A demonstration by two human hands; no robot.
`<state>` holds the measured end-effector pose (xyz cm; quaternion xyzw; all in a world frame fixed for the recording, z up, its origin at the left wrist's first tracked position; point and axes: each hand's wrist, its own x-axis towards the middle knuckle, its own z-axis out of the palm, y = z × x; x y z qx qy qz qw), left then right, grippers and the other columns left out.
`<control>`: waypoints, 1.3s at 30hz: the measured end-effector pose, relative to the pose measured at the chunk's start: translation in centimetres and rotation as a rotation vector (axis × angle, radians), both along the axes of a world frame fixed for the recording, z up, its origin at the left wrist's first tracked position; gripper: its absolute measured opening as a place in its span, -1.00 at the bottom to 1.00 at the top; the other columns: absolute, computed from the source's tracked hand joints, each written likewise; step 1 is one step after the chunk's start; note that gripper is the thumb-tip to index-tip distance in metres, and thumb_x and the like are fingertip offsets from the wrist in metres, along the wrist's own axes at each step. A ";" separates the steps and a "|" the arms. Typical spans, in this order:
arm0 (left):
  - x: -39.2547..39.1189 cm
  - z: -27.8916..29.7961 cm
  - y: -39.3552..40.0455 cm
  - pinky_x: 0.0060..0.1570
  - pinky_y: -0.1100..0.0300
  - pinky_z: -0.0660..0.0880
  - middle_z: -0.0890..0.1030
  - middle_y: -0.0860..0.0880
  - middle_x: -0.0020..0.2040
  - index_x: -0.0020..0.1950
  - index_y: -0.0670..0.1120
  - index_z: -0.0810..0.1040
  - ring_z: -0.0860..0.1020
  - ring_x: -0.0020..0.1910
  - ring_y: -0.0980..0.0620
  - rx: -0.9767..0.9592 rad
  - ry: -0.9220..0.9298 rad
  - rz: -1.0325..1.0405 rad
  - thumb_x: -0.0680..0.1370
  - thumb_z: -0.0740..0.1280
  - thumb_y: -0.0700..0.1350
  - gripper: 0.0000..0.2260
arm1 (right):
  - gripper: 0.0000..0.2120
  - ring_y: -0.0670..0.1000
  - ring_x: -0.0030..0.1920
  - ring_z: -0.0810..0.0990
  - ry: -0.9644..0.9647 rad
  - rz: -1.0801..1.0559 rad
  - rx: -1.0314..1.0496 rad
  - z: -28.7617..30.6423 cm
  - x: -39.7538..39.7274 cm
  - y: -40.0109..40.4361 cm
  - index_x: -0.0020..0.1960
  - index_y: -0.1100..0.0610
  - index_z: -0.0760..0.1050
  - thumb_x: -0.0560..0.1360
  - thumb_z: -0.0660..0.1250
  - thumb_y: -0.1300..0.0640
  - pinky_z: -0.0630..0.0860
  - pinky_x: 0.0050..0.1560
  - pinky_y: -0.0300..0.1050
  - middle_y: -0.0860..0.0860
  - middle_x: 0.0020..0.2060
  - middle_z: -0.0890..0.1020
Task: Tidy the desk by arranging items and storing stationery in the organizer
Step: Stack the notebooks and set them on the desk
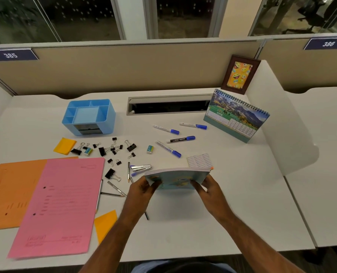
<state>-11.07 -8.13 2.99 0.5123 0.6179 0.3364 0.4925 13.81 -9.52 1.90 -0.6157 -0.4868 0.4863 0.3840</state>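
The white worktop (203, 223) sits in a cubicle with beige partition panels (124, 69) behind it, number plates reading 385 and 386, and dark windows above. A cable slot (167, 105) runs along the back edge.

Both hands hold one light-blue notebook (177, 177) lifted off the surface near the front middle: the left hand (142, 189) grips its left edge and the right hand (209, 187) grips its right edge, fingers curled around the cover.

Far to the upper left of the hands stands one blue organizer (89, 116), its compartments holding nothing visible. Left of the hands lie one pink folder (59, 205) overlapping one orange folder (12, 194). Between organizer and hands are scattered black binder clips (131, 147), roughly a dozen, two small erasers (150, 149), and two yellow paper pieces (64, 146). Just beyond the notebook lie four blue-capped markers (166, 129). Several pencils (116, 188) lie beside the left hand. To the upper right stand one desk calendar (236, 117) and one framed picture (240, 74).
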 end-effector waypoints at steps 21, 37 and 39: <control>4.1 0.7 2.2 -0.14 0.14 0.69 0.72 0.03 0.06 0.24 -0.03 0.57 0.72 0.00 0.07 -0.015 -0.075 0.074 0.58 0.48 -0.12 -0.74 | -0.72 0.05 0.00 0.75 0.152 -0.067 -0.037 0.6 3.2 1.7 0.29 0.04 0.38 0.62 0.34 0.20 0.69 -0.11 -0.03 0.02 0.13 0.70; 16.5 -0.4 4.0 -0.19 0.25 0.64 0.52 0.20 0.18 0.34 0.19 0.32 0.66 0.11 0.07 -0.248 -0.193 -0.130 0.63 0.41 -0.11 -0.60 | -0.63 0.03 -0.15 0.75 -0.014 -0.324 -0.077 -2.8 13.6 1.6 0.35 -0.06 0.42 0.60 0.39 0.14 0.69 -0.22 -0.04 0.04 0.05 0.69; 17.6 -0.7 4.3 -0.13 0.24 0.64 0.54 0.19 0.17 0.29 0.20 0.35 0.65 0.12 0.09 -0.267 -0.200 -0.171 0.63 0.40 -0.11 -0.64 | -0.64 0.03 -0.15 0.75 -0.038 -0.345 -0.088 -3.1 14.8 1.7 0.35 -0.06 0.43 0.60 0.39 0.13 0.69 -0.21 -0.03 0.05 0.05 0.69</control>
